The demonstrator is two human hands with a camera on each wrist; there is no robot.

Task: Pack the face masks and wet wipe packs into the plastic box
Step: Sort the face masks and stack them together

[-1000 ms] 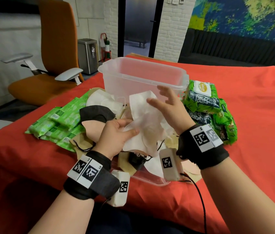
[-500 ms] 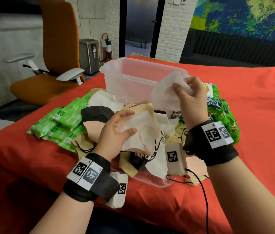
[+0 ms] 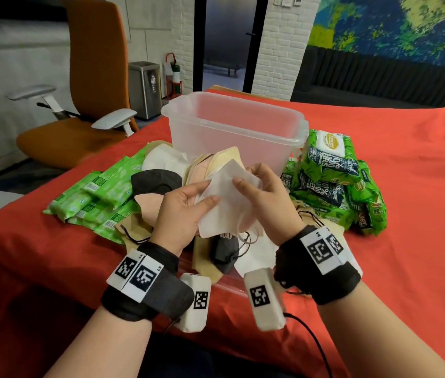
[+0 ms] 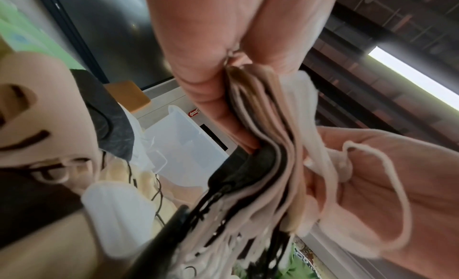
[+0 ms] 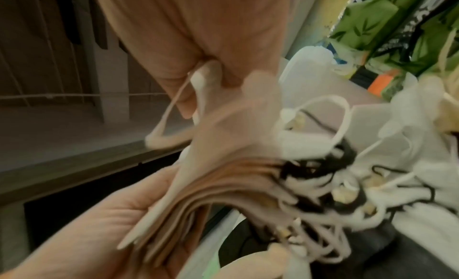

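Note:
My left hand grips a stack of face masks of several colours, thumb on top, just in front of the clear plastic box. My right hand pinches a white mask lying on top of that stack. In the left wrist view the stack shows edge-on between my fingers. In the right wrist view the white mask is blurred above the stack. Light green wipe packs lie to the left, dark green ones to the right. I see nothing inside the box.
More loose masks, black, white and beige, lie heaped on a clear lid under my hands. A red cloth covers the table. An orange office chair stands past the table's left edge.
My right hand picked a white mask off the heap, raised it beside the box, then brought it back down onto the stack. My left hand stayed in place.

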